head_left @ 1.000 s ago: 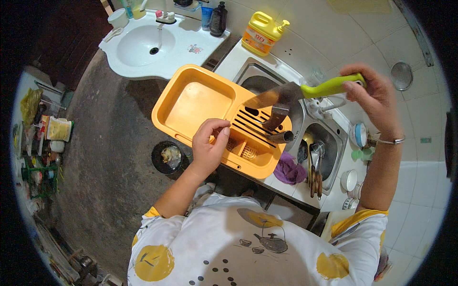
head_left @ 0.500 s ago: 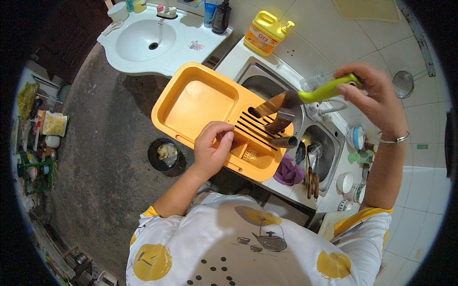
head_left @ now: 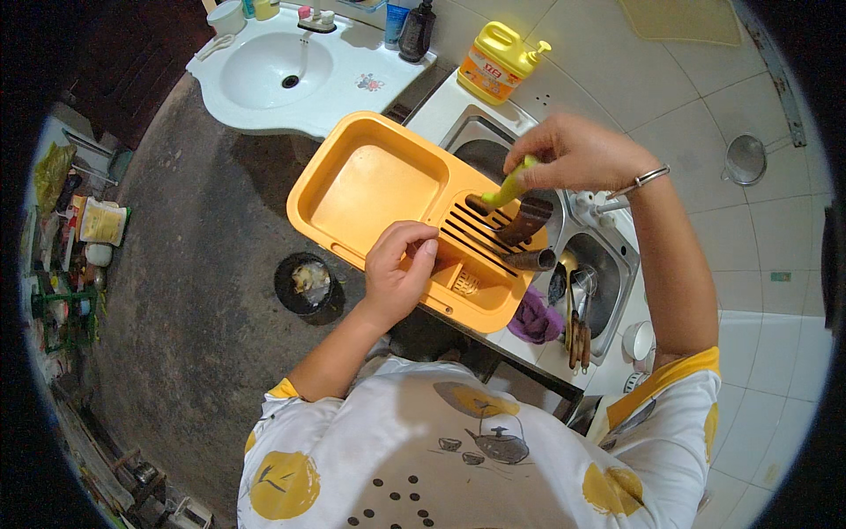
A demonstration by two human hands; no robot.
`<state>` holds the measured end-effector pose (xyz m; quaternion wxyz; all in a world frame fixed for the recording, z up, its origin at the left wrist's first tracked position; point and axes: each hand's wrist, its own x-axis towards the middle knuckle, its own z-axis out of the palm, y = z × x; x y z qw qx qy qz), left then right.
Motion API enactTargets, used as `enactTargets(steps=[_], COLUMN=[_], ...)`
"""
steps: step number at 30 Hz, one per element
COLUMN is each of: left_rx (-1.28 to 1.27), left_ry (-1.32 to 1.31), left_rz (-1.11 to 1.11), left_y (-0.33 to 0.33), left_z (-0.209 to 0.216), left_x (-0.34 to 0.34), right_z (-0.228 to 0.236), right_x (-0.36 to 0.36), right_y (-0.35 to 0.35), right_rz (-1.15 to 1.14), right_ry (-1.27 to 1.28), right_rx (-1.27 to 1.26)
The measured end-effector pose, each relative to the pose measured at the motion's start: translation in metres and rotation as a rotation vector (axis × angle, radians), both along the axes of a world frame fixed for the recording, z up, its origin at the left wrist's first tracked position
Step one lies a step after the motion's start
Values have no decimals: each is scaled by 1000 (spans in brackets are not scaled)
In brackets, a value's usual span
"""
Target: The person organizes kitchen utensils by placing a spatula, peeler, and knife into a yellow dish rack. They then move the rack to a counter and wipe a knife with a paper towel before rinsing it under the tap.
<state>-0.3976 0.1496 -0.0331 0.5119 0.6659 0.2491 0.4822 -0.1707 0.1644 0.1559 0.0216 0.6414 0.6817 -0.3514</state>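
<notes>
Over the sink we grip the orange tray with our left hand, its long axis running far-left to near-right. Our right hand, clenched on the green-handled brush, meets the slotted right end.

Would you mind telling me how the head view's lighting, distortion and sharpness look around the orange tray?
Head view: even, soft light, no glare on the orange tray; fisheye bends the counter edges and blackens the corners; right hand and left hand are sharp.
</notes>
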Motion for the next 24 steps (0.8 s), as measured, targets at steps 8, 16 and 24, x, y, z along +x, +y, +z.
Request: enactTargets(steps=[8, 16, 24], left_rx=[19, 71, -15], left_ry=[38, 9, 96], left_rz=[18, 44, -21], left_y=[-1, -1, 1], left_z=[2, 1, 5], left_x=[0, 4, 5], right_z=[-16, -50, -65], right_x=[7, 25, 50], right_y=[-10, -19, -29], right_rz=[-160, -281, -416], right_ry=[27, 226, 430], right_rx=[-35, 9, 115])
